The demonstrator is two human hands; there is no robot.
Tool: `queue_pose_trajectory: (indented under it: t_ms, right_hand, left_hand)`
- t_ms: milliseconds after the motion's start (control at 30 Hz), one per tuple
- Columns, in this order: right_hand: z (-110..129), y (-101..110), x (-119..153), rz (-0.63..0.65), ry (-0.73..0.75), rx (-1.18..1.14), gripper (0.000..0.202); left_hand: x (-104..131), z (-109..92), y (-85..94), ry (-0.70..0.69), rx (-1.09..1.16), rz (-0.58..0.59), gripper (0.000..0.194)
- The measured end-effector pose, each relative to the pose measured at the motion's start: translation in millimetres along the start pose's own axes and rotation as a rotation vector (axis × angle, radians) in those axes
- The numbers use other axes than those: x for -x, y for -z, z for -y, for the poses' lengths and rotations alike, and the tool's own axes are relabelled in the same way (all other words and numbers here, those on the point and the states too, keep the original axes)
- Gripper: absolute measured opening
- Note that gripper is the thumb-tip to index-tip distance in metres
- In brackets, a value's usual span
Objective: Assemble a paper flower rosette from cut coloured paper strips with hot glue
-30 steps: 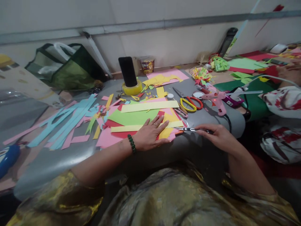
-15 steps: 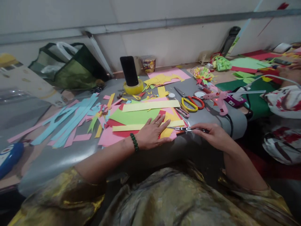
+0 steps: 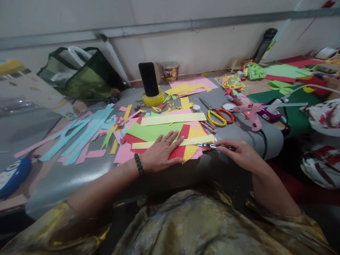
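Observation:
My left hand [image 3: 163, 152] lies flat with its fingers apart on a narrow pale-yellow paper strip [image 3: 205, 139], pressing it onto stacked coloured papers. Red sheets [image 3: 178, 152] and a green sheet [image 3: 154, 131] show under and behind the hand. In my right hand [image 3: 239, 153] is a slim silver-bladed tool [image 3: 206, 145] with a dark handle; its exact kind is unclear. Its tip points left, at the strip's lower edge near the right end. A wider pale-yellow strip [image 3: 172, 119] rests farther back on the pile.
Scissors with red and yellow handles [image 3: 216, 117] and a pink glue gun [image 3: 252, 115] lie to the right. Blue paper strips [image 3: 87, 131] spread out left. A phone [image 3: 148, 79] stands in a yellow tape roll [image 3: 153, 97]. Another person's sleeve [image 3: 324, 115] is at far right.
My left hand has slid left along the strip, uncovering more red and yellow paper. My right hand keeps the tool by the strip's right end. The view has shifted slightly.

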State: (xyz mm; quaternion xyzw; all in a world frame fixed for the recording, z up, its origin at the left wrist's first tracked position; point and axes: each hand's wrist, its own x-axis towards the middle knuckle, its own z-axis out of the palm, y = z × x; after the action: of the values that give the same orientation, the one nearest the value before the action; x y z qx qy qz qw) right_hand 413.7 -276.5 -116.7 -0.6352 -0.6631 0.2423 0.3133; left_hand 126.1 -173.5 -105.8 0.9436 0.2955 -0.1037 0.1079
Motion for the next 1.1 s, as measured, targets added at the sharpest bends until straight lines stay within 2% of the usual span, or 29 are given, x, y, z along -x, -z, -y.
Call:
queue_pose_trajectory:
  t_ms: [267,600,767,900,1000,1100]
  right_hand:
    - [5.2,6.9,5.2,0.025,0.022,0.008,0.047]
    - [10.6,-1.6,2.2,0.026,0.020,0.008,0.043]
    - [12.2,8.0,4.5,-0.016,-0.006,0.016,0.041]
    - [7.4,10.6,2.5,-0.034,-0.030,0.032,0.043]
    - [2.3,8.9,1.1,-0.022,-0.028,0.030,0.045]
    - [-1.1,7.6,1.1,-0.028,-0.023,0.019,0.044]
  left_hand:
    - [-2.8,-4.2,-0.8,0.012,-0.001,-0.003,0.091]
    - [-2.1,-4.9,-0.9,0.024,0.014,-0.009,0.091]
    - [-13.6,-22.3,2.2,0.066,0.054,0.011,0.091]
    - [-29.0,-36.7,5.2,0.085,0.109,-0.049,0.095]
    - [-26.7,-31.3,10.9,0.063,0.101,-0.052,0.090]
    - [-13.2,-15.8,15.8,0.037,0.041,-0.006,0.083]
